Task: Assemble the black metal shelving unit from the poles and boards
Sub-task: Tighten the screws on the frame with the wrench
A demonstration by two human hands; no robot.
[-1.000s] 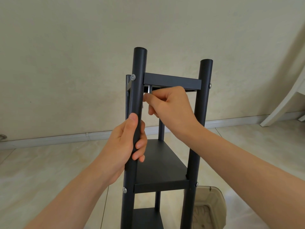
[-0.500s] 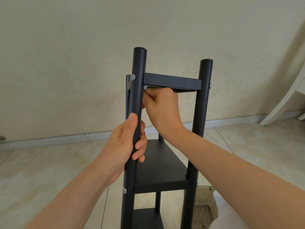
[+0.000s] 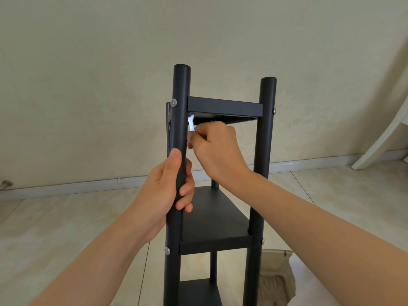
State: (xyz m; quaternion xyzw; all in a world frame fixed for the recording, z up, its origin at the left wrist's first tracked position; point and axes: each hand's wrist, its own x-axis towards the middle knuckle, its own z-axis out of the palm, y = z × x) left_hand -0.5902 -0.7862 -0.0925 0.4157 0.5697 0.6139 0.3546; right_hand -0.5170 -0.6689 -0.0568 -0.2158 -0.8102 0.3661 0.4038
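moved: right hand (image 3: 217, 151) is being dropped lower, wrench (image 3: 191, 123) being pinched, tip just above the grip
left hand (image 3: 159, 195): front pole (image 3: 181, 96) is being gripped all the way round

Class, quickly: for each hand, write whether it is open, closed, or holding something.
Left hand: closed, gripping the front-left pole.
Right hand: closed, pinching a small silver wrench under the top board.

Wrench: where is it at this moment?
Head view, centre: the wrench is pinched in the right hand, its head just under the top board, beside the left pole.
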